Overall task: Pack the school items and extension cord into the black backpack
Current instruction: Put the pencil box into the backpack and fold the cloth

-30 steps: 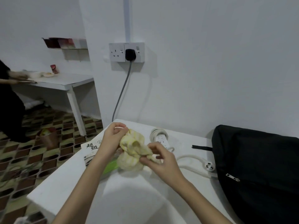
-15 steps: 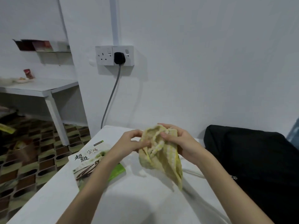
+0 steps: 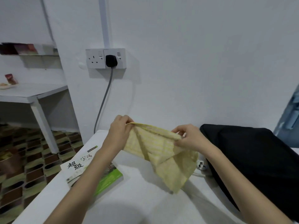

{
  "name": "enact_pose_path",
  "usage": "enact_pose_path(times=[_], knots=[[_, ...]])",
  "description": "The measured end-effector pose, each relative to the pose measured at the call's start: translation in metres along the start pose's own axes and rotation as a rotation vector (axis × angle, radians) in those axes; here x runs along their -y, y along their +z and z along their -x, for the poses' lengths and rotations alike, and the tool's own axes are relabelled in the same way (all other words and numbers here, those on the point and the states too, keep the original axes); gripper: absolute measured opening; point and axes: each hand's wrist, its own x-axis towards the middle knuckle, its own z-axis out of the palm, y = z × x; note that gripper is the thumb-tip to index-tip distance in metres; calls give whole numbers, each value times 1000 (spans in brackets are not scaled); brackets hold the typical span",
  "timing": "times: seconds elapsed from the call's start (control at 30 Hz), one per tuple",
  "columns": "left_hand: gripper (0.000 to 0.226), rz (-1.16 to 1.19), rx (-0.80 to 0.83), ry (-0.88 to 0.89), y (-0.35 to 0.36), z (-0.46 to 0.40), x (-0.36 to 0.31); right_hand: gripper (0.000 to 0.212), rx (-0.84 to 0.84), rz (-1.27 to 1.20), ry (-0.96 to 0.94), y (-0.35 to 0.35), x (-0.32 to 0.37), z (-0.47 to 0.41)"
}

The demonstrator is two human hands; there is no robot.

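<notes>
Left hand (image 3: 119, 131) and right hand (image 3: 191, 138) each pinch the yellow checked cloth (image 3: 161, 152), stretched between them above the bench (image 3: 137, 199); black backpack (image 3: 258, 159) beside the right hand.

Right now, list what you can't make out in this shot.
- Extension cord: head view, mostly hidden behind the yellow cloth that the left hand and right hand pinch.
- Black backpack: cut off by the right edge; opening not visible.
- Book: partly covered by the left forearm.
- Shelf items: blurred.
</notes>
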Motion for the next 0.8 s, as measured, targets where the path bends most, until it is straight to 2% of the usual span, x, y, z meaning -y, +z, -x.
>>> enact_pose_path(times=[0.07,0.17,0.3,0.37,0.43,0.47,0.5,0.57,0.6,0.63,0.7,0.77,0.8], knots=[[16,8,-17,35,-4,-3,-2,6,-155,144,41,-9,1,0],[22,104,-1,-27,-17,-11,4,25,-225,239,117,-25,-10,-1],[19,362,91,-203,-41,-19,13,26,-201,194,107,-46,-28,1],[12,472,274,-252,-59,-16,16,24,-101,18,84,-56,-34,4],[32,567,501,-257,-75,-15,24,26,72,-289,109,-65,-40,8],[43,653,575,-270,-81,-15,28,37,165,-421,132,-69,-45,10],[48,777,591,-286,-87,-15,37,51,249,-551,152,-72,-52,11],[36,1078,472,-342,-93,-17,52,75,329,-824,155,-77,-60,12],[32,1233,386,-405,-95,-17,55,85,305,-960,161,-77,-60,13],[38,1370,304,-457,-94,-19,58,94,245,-1082,180,-77,-58,14],[52,1531,185,-453,-90,-18,54,105,66,-1252,257,-73,-52,11],[54,1575,224,-415,-82,-14,37,97,-66,-1348,296,-67,-42,5],[49,1547,283,-400,-76,-11,23,81,-97,-1364,289,-64,-35,3]])
